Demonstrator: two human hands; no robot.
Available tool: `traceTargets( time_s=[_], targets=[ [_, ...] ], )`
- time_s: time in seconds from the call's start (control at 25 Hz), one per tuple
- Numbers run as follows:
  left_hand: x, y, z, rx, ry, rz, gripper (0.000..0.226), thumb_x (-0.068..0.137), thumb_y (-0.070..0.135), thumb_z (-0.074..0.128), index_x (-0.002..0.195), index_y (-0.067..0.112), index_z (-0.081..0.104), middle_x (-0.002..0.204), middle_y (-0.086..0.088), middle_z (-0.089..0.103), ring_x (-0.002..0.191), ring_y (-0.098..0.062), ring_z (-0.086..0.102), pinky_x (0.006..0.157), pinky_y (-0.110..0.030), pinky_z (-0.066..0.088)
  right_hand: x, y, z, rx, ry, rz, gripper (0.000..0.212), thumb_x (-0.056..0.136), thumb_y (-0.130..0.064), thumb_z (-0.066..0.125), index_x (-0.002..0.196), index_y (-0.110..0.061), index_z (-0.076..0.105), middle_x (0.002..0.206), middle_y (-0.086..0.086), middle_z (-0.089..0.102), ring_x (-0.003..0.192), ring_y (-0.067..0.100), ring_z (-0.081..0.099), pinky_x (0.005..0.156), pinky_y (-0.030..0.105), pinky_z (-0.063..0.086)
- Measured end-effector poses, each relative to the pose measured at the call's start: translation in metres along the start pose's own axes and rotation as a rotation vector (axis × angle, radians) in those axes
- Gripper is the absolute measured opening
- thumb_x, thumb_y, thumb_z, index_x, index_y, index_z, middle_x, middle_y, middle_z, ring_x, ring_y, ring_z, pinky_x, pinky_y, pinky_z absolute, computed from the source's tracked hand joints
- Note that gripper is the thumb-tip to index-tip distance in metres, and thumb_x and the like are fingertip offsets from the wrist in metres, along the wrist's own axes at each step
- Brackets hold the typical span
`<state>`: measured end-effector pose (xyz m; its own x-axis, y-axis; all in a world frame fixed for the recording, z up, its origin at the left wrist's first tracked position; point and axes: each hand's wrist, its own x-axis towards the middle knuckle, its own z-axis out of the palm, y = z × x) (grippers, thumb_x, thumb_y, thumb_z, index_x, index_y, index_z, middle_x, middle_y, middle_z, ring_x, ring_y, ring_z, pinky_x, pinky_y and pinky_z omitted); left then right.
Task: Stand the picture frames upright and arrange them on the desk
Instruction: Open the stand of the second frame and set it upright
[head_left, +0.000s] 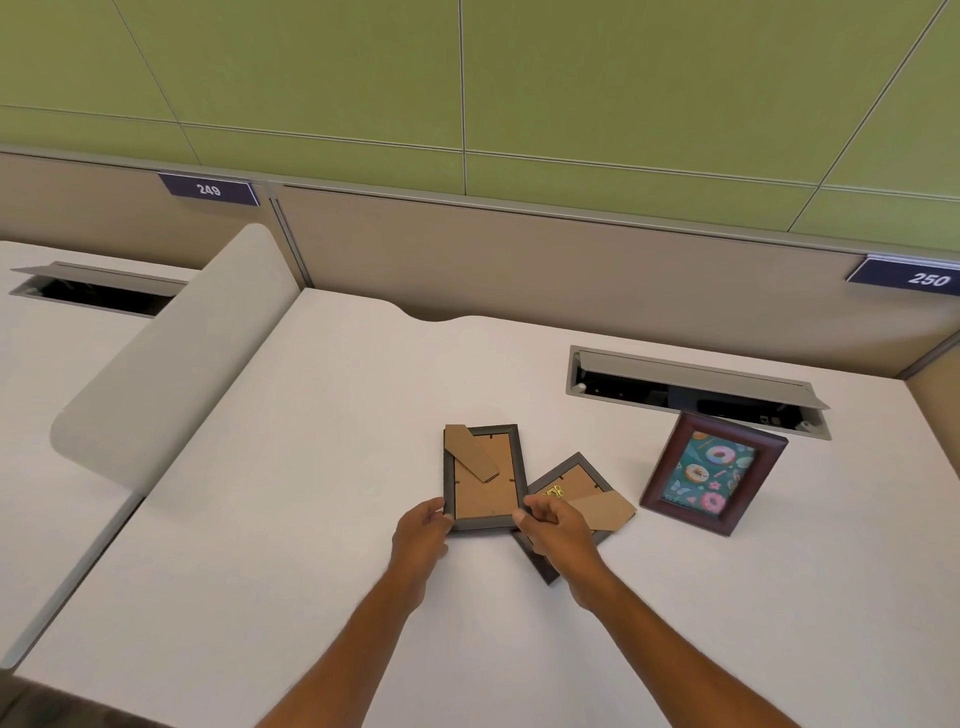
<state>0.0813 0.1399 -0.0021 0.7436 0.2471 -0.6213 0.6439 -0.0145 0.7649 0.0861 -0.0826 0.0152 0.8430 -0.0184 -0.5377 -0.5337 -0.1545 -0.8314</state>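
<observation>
Grey frame (483, 480), lying face-down on the desk (311, 467): we are pinching its near corners with left hand (422, 525) and right hand (558, 525). We are judging that a hasty lift could drag the overlapped second frame (563, 480) toward the upright frame (714, 473).

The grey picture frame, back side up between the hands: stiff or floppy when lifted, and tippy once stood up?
Probably stiff: the grey picture frame looks flat with the left hand and right hand gripping only its near corners. Likely light, being thin. Its brown cardboard stand looks flimsy, so a nudge might tip it.
</observation>
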Motion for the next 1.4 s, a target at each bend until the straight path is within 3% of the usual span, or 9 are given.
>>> traceTargets(
  time_s=[0.08,0.24,0.64,0.72,0.88,1.0,1.08,1.24,1.4],
  targets=[
    [0.003,-0.001,-0.005,-0.020,-0.019,0.014,0.043,0.108,0.013,0.060,0.151,0.019,0.061,0.142,-0.008,0.066,0.125,-0.027,0.066,0.100,-0.039,0.062,0.000,-0.003,-0.004,0.061,0.006,0.019,0.028,0.100,-0.028,0.076,0.126,-0.020,0.072,0.117,0.001,0.074,0.104,0.016,0.070,0.079,0.028,0.060],
    [0.006,-0.002,-0.012,-0.070,-0.037,0.036,0.036,0.107,0.008,0.062,0.142,0.015,0.068,0.133,-0.011,0.072,0.117,-0.028,0.071,0.099,-0.040,0.064,0.006,-0.003,-0.009,0.221,0.042,0.057,0.018,0.099,-0.015,0.077,0.117,-0.015,0.079,0.121,0.006,0.077,0.115,0.024,0.074,0.095,0.038,0.066],
    [-0.002,0.017,-0.030,-0.144,-0.033,0.128,0.032,0.109,0.007,0.058,0.134,0.020,0.074,0.123,-0.009,0.078,0.104,-0.029,0.079,0.091,-0.039,0.065,0.005,-0.035,-0.001,0.431,-0.006,0.064,0.020,0.094,-0.002,0.079,0.113,-0.007,0.084,0.115,0.015,0.083,0.107,0.031,0.081,0.085,0.038,0.069],
    [-0.007,0.021,-0.034,-0.058,-0.015,0.228,0.038,0.108,0.004,0.059,0.130,0.028,0.077,0.124,-0.003,0.077,0.106,-0.025,0.078,0.091,-0.037,0.064,0.003,-0.046,-0.002,0.463,-0.016,0.062,0.019,0.094,-0.002,0.079,0.113,-0.005,0.083,0.114,0.016,0.083,0.108,0.033,0.081,0.084,0.038,0.070],
    [-0.010,0.025,-0.035,0.347,0.108,0.687,0.048,0.092,-0.004,0.079,0.121,0.034,0.082,0.134,0.006,0.070,0.122,-0.013,0.067,0.099,-0.028,0.062,-0.007,-0.064,0.000,0.495,-0.051,0.078,0.018,0.093,-0.002,0.080,0.111,-0.002,0.083,0.111,0.018,0.084,0.107,0.034,0.081,0.083,0.038,0.070],
    [-0.016,0.037,-0.031,0.254,0.154,0.812,0.048,0.086,-0.015,0.079,0.116,0.022,0.085,0.130,0.003,0.074,0.122,-0.014,0.070,0.103,-0.031,0.061,-0.015,-0.077,0.001,0.528,-0.080,0.074,0.022,0.092,-0.007,0.083,0.113,0.000,0.081,0.112,0.021,0.083,0.100,0.033,0.081,0.080,0.035,0.070],
    [-0.025,0.050,-0.029,0.171,0.148,0.787,0.052,0.086,-0.020,0.074,0.110,0.024,0.085,0.116,0.008,0.082,0.110,-0.014,0.077,0.100,-0.034,0.063,-0.020,-0.085,-0.002,0.517,-0.095,0.035,0.028,0.092,-0.017,0.085,0.116,-0.002,0.081,0.111,0.023,0.082,0.090,0.029,0.079,0.081,0.034,0.070],
    [-0.035,0.067,-0.029,0.162,0.089,0.750,0.036,0.089,-0.006,0.077,0.102,0.028,0.084,0.101,0.015,0.084,0.100,-0.008,0.078,0.090,-0.018,0.058,-0.027,-0.100,-0.016,0.415,-0.125,-0.085,0.034,0.096,-0.036,0.079,0.119,-0.012,0.083,0.104,0.020,0.081,0.083,0.023,0.070,0.079,0.034,0.063],
    [-0.039,0.079,-0.025,0.082,0.012,0.622,0.019,0.093,0.008,0.081,0.099,0.026,0.082,0.096,0.011,0.084,0.094,-0.008,0.077,0.082,-0.021,0.056,-0.026,-0.106,-0.025,0.301,-0.072,-0.171,0.030,0.099,-0.041,0.073,0.121,-0.023,0.083,0.091,-0.007,0.078,0.079,0.013,0.056,0.068,0.027,0.049]
  ],
)
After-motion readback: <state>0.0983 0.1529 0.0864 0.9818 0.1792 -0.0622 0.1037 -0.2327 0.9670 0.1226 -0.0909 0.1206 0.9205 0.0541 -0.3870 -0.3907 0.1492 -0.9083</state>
